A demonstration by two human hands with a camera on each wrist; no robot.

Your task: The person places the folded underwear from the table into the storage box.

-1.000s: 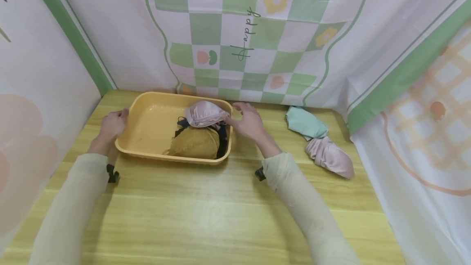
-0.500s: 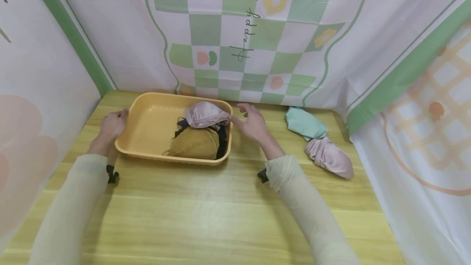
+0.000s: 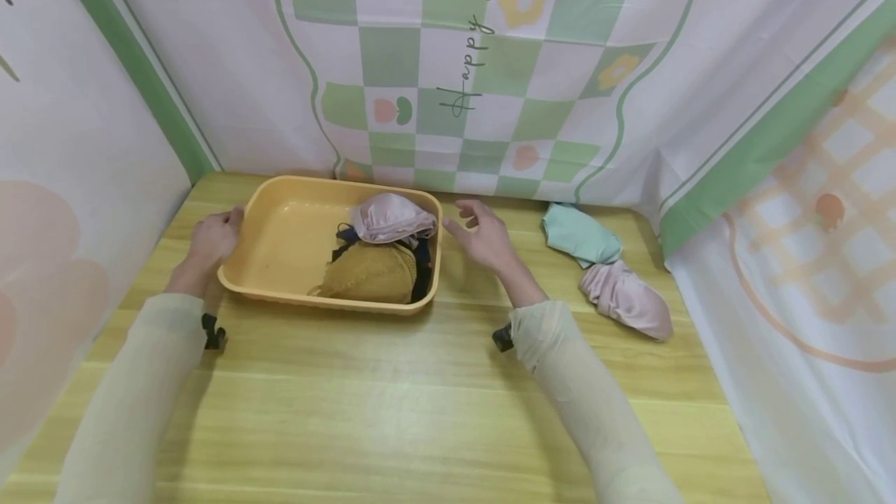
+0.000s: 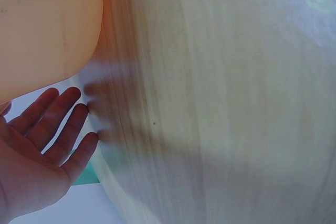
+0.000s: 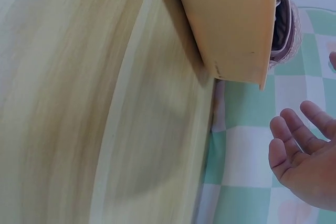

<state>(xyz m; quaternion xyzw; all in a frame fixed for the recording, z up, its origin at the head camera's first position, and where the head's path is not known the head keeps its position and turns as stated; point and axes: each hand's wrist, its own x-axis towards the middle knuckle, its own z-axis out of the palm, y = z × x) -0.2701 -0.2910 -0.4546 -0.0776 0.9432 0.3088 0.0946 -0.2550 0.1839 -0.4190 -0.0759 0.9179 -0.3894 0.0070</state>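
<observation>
A yellow plastic basin (image 3: 280,243) sits at the back left of the wooden table. My left hand (image 3: 215,238) is at its left end; in the left wrist view the fingers (image 4: 73,121) are spread and nearly straight beside the basin wall. Off the right end, my right hand (image 3: 488,239) hovers with relaxed fingers, a small gap from the rim, holding nothing. Inside the basin's right half lie a folded pink satin bra (image 3: 388,218), a mustard lace bra (image 3: 374,274) and a dark navy piece (image 3: 423,271) partly hidden under them.
To the right on the table (image 3: 392,411) lie a folded mint-green cloth garment (image 3: 581,233) and a gathered pink satin garment (image 3: 628,300), one touching the other. A green-checked curtain (image 3: 462,61) hangs along the back edge, with printed cloth on both sides.
My right hand has drawn back from the pink bra and the basin's right rim, moving slightly right. My left hand stays at the left end; the garments have hardly shifted.
</observation>
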